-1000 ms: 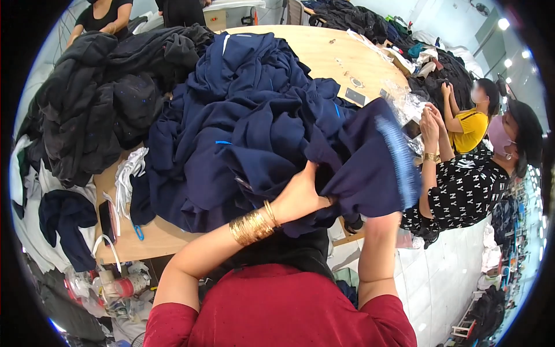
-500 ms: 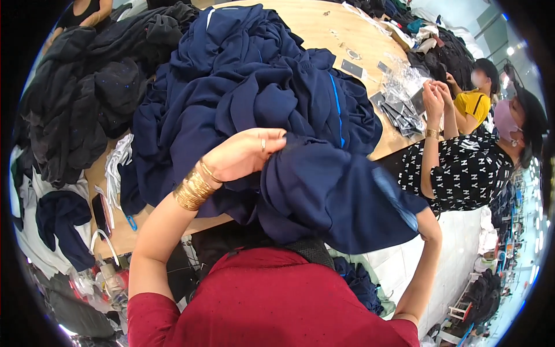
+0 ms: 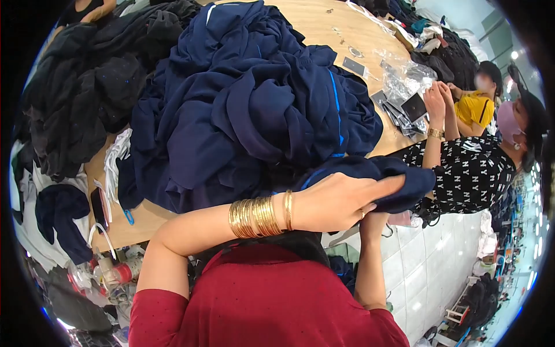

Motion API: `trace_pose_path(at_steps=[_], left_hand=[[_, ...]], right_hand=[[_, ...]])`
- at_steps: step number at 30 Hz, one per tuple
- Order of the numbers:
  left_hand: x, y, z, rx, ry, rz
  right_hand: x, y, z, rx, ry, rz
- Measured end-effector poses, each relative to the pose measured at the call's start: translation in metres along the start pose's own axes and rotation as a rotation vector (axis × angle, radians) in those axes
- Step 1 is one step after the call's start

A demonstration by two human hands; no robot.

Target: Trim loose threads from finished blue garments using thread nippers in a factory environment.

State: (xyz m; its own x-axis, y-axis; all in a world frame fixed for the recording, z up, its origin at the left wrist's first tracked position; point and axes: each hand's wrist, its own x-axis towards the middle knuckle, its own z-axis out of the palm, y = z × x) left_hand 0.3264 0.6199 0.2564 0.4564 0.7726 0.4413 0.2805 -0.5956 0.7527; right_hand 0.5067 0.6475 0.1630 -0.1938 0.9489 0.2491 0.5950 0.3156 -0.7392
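My left hand [image 3: 341, 199], with gold bangles on its wrist, reaches across to the right and grips a bunched navy garment [image 3: 413, 188]. Its index finger stretches along the cloth, while the other fingers curl in. Beneath that garment is my right hand [image 3: 374, 224]; its fingers are hidden by the cloth and by my left hand. The garment is off the table, in front of my right side. Behind my left arm lies a large heap of navy garments [image 3: 231, 110], some with bright blue trim.
Black garments [image 3: 92, 87] are piled at the left. White strips [image 3: 118, 165] and a phone [image 3: 99, 205] lie near the table's left edge. At the right, a co-worker [image 3: 462, 173] handles clear plastic packets [image 3: 404, 78] and dark cards [image 3: 399, 118]. Another person in yellow [image 3: 475, 110] is beyond.
My left hand has moved right across my front, to near my right hand. The garment, spread between my hands before, is now bunched at the right. My right hand has drawn inward.
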Motion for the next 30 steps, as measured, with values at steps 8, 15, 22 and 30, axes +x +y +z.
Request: trace_pose_path(at_steps=[8,15,22,30], left_hand=[[0.012,0.063,0.041,-0.87,-0.596,-0.062],[0.01,0.052,0.047,-1.049,-0.456,0.046],[0.002,0.041,0.029,-0.84,-0.246,0.096],[-0.041,0.003,-0.067,-1.725,0.441,-0.394]], right_hand=[[0.0,-0.038,-0.044,0.185,0.15,0.053],[0.005,-0.043,-0.083,0.366,0.298,0.106],[0.017,-0.046,-0.129,0.562,0.436,0.136],[0.073,-0.037,-0.162,0.856,0.525,0.145]])
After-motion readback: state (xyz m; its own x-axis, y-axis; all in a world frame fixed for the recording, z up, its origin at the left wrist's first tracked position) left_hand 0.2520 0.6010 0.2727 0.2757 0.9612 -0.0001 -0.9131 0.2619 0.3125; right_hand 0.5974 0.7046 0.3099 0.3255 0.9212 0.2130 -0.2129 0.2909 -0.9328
